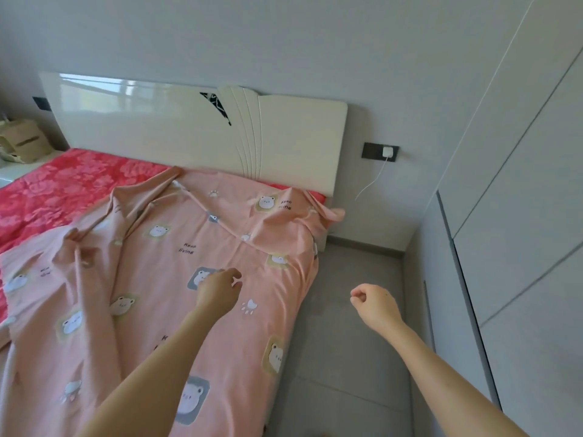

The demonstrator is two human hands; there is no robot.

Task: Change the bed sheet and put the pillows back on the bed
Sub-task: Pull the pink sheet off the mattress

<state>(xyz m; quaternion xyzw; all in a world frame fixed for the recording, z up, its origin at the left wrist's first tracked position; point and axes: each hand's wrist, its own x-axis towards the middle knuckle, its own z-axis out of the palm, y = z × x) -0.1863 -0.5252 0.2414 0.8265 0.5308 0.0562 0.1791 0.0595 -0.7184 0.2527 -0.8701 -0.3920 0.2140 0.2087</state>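
A pink bed sheet (176,234) printed with cartoon bears lies rumpled over the near and right part of the bed, one corner hanging off the right edge by the headboard. Under it shows a red floral mattress cover (63,187), bare at the far left. My left hand (219,290) hovers just above the sheet, fingers loosely curled and holding nothing. My right hand (373,302) is over the floor beside the bed, its fingers curled in with nothing in them. No pillows are in view.
A cream glossy headboard (189,127) stands against the wall. A white charger and cable (386,152) hang from a dark socket to its right. Grey wardrobe doors (520,200) line the right side, leaving a narrow strip of grey floor (347,357). A beige bag (22,140) sits far left.
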